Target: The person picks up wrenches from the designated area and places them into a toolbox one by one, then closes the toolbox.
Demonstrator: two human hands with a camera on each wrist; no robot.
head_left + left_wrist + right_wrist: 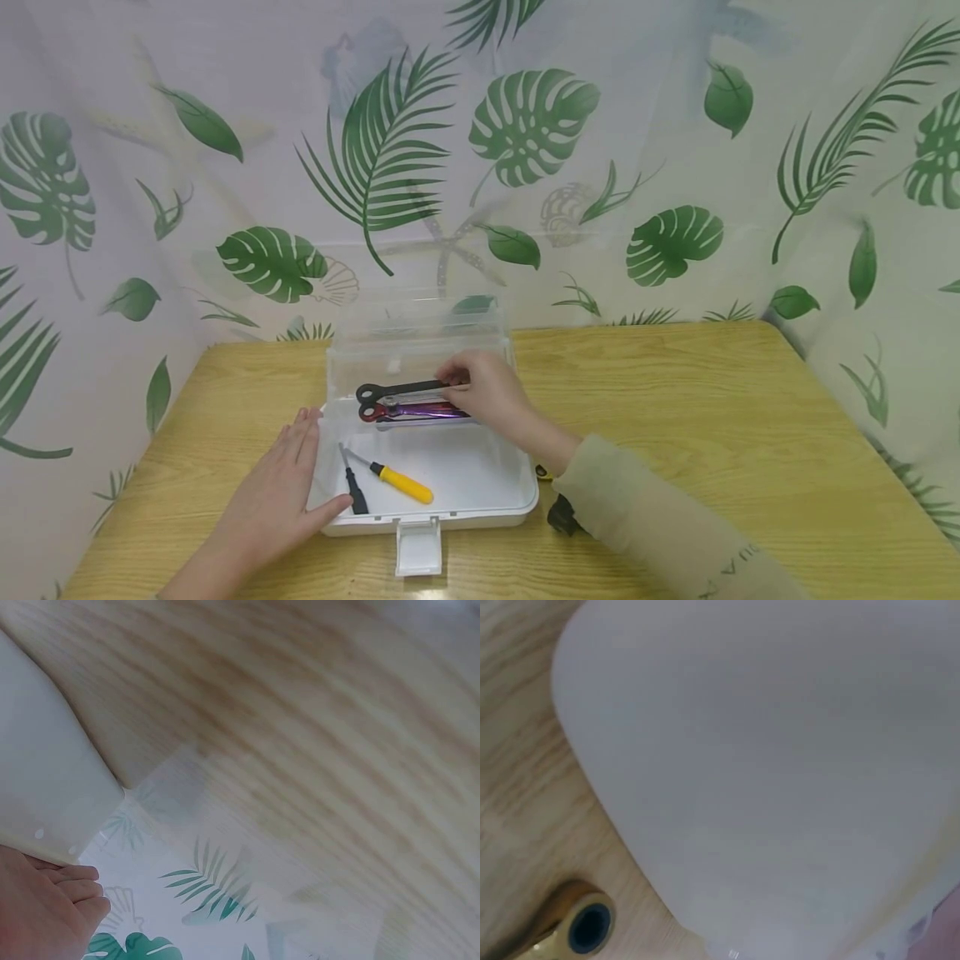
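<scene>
A person's left hand (281, 492) lies flat on the counter (712, 433), thumb on the white toolbox's rim (450, 518); right hand (483, 392) pinches the right end of a black wrench (397, 389), lying crosswise over the box's rear, ring end leftward.

Head view high, facing forward and down; wrist views close.
All share white box (480, 500) (45, 772) (780, 765) on table (712, 417) (315, 712) (525, 787).
</scene>
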